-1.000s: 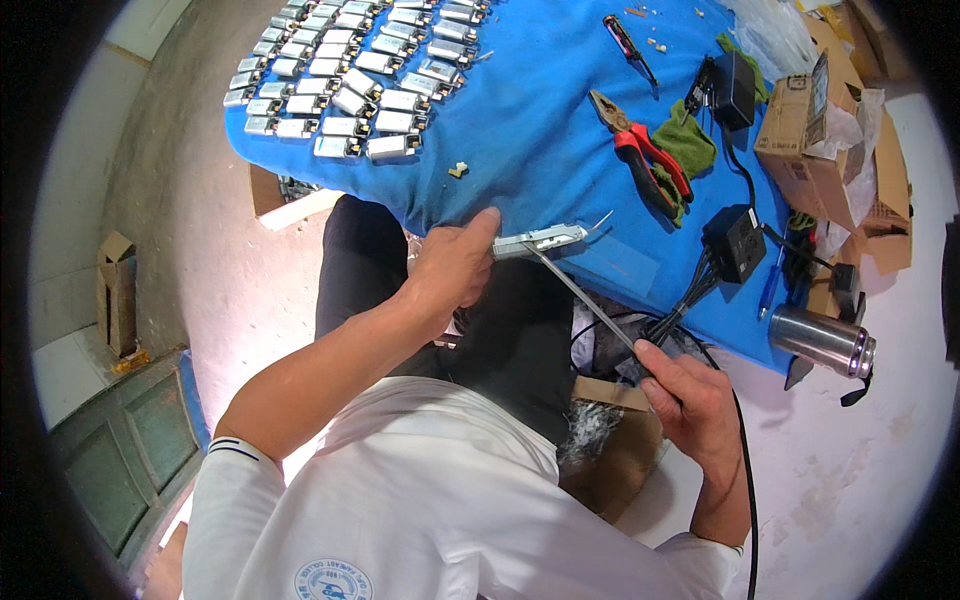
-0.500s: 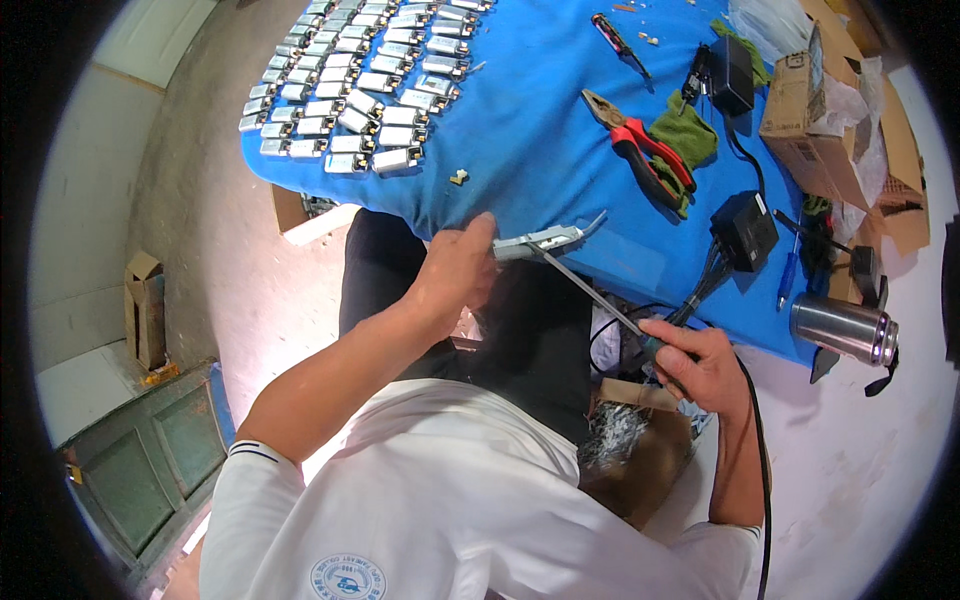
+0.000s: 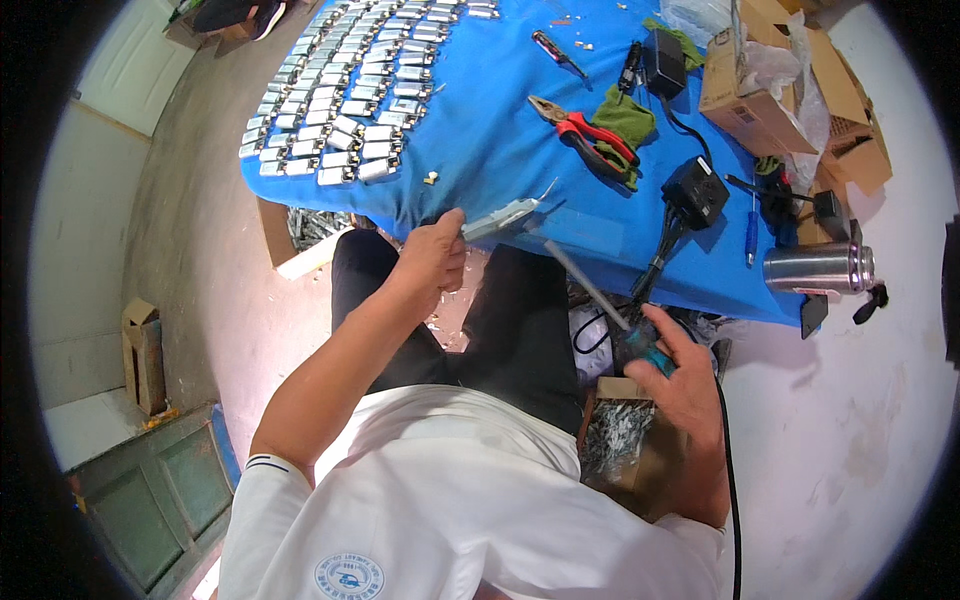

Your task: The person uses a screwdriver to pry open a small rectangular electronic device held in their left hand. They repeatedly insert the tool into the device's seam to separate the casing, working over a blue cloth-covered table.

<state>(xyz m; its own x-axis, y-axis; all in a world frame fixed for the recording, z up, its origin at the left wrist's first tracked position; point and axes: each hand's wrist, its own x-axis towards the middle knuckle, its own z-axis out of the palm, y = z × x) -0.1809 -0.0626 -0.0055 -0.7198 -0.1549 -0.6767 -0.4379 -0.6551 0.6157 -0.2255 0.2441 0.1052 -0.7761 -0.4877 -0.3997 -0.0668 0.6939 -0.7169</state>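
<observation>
Left hand (image 3: 432, 262) pinches one end of a slim pale-grey part (image 3: 500, 217), held out over the near edge of the blue-covered table (image 3: 490, 120); a thin strip juts from its far end. Right hand (image 3: 688, 388), slightly blurred, fingers wrapped about the handle of a screwdriver (image 3: 588, 283), its tip just beside the part, apart from it. Beyond: red-and-black pliers (image 3: 592, 142) lying partly on green cloth (image 3: 627, 115); rows of small silver-cased units (image 3: 337, 175) at table's left.

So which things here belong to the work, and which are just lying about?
Seemingly in the work:
pale part, in the left hand
long-shafted tool, in the right hand
perhaps the rows of metal pieces

Seemingly lying about:
pliers
green cloth
flask
cardboard box
</observation>
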